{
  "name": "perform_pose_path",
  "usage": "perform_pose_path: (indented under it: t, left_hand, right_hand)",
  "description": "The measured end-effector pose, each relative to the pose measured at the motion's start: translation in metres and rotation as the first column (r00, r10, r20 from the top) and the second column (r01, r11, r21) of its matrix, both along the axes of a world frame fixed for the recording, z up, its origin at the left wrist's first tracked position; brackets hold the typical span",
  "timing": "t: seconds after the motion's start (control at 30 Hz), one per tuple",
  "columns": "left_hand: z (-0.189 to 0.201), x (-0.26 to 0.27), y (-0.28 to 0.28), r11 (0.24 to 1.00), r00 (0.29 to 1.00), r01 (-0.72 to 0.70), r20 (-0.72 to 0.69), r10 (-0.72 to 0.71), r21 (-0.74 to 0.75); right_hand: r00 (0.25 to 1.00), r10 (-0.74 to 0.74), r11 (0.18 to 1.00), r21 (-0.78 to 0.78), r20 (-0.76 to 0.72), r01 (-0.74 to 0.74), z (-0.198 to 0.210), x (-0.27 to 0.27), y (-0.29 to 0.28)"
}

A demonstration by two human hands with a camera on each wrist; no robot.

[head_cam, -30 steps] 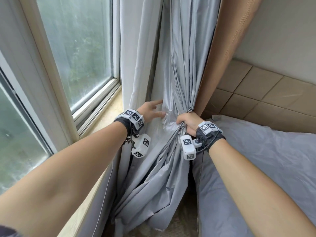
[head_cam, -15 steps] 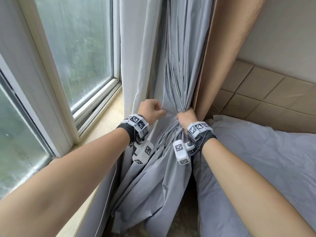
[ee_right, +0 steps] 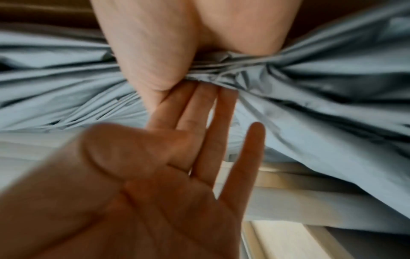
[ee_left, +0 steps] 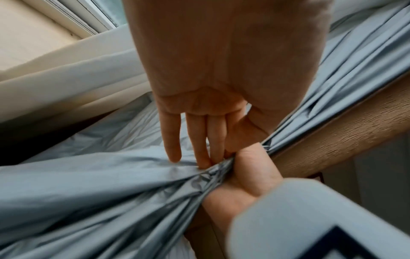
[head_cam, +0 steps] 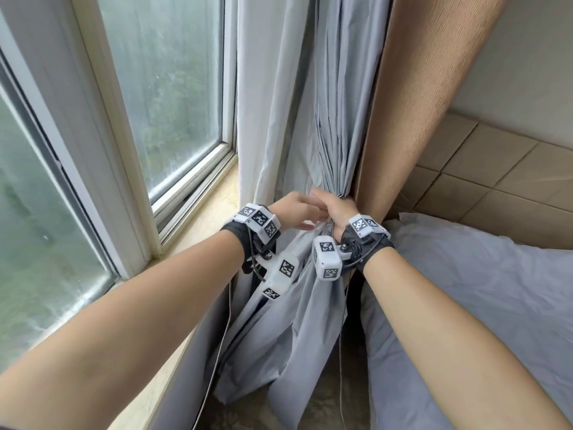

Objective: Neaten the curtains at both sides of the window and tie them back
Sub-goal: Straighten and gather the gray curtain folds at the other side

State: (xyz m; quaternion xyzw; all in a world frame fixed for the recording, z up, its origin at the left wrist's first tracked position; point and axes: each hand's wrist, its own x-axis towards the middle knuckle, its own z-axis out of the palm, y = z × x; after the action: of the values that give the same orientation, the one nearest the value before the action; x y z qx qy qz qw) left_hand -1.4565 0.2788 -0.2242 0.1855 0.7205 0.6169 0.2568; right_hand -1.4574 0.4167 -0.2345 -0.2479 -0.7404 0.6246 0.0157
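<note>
The grey curtain [head_cam: 336,135] hangs right of the window, gathered into a tight bunch at waist height. My right hand [head_cam: 339,212] grips that bunch, fingers and thumb wrapped round the folds [ee_right: 221,73]. My left hand [head_cam: 294,209] lies right beside it, its straight fingers [ee_left: 195,140] touching the fabric at the pinch point. In the right wrist view the left hand's palm [ee_right: 168,175] faces up, flat and holding nothing. Below the hands the curtain [head_cam: 294,336] fans out loose toward the floor. No tie-back shows in any view.
A paler curtain panel [head_cam: 263,88] hangs against the window frame [head_cam: 228,88], above the stone sill [head_cam: 210,218]. A brown wood-grain panel [head_cam: 412,103] stands just behind the bunch. A grey pillow [head_cam: 480,290] lies at the right below a tan padded wall [head_cam: 496,169].
My left hand slid right along the curtain, curled briefly, and now lies with straight fingers against the bunch. The right hand kept its grip and the gather grew tighter.
</note>
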Motion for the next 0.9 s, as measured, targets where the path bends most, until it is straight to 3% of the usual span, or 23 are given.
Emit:
perform_pose_path:
  t: [0.07, 0.13, 0.23, 0.3, 0.47, 0.6, 0.73, 0.9]
  left_hand:
    - [-0.003, -0.004, -0.004, 0.999, 0.999, 0.048, 0.025, -0.048, -0.012]
    - [-0.006, -0.011, -0.007, 1.000, 1.000, 0.004, 0.029, -0.004, -0.010]
    - [-0.014, -0.026, -0.010, 0.968, 0.965, -0.249, -0.094, 0.246, -0.016]
    - [-0.020, -0.037, -0.011, 0.944, 0.920, -0.330, -0.230, 0.316, -0.024]
    - [-0.025, -0.046, -0.007, 0.981, 0.970, -0.170, -0.191, 0.150, -0.090]
    - [-0.033, -0.047, 0.001, 0.969, 0.955, -0.245, -0.163, 0.247, 0.031]
    - [-0.034, -0.051, 0.000, 0.911, 0.878, -0.410, -0.295, 0.378, -0.053]
    - [-0.024, -0.030, 0.001, 0.926, 0.856, -0.376, -0.377, 0.354, 0.015]
  right_hand:
    - [1.000, -0.006, 0.997, 0.083, -0.005, 0.006, 0.000, -0.005, 0.007]
    - [0.998, 0.051, 0.995, 0.086, -0.025, -0.049, -0.004, -0.008, 0.018]
    - [0.991, 0.136, 0.987, 0.085, 0.021, -0.137, -0.005, -0.006, 0.028]
    - [0.987, 0.155, 0.985, 0.069, 0.041, -0.158, 0.003, 0.001, 0.029]
    - [0.972, 0.231, 0.967, -0.116, 0.036, -0.225, 0.009, 0.011, 0.030]
    - [0.981, 0.191, 0.978, -0.085, 0.016, -0.189, 0.012, 0.012, 0.029]
    - [0.995, 0.090, 0.994, 0.058, -0.043, -0.088, 0.001, 0.001, 0.027]
    - [0.995, -0.011, 0.933, 0.357, -0.103, 0.047, 0.007, 0.001, 0.006]
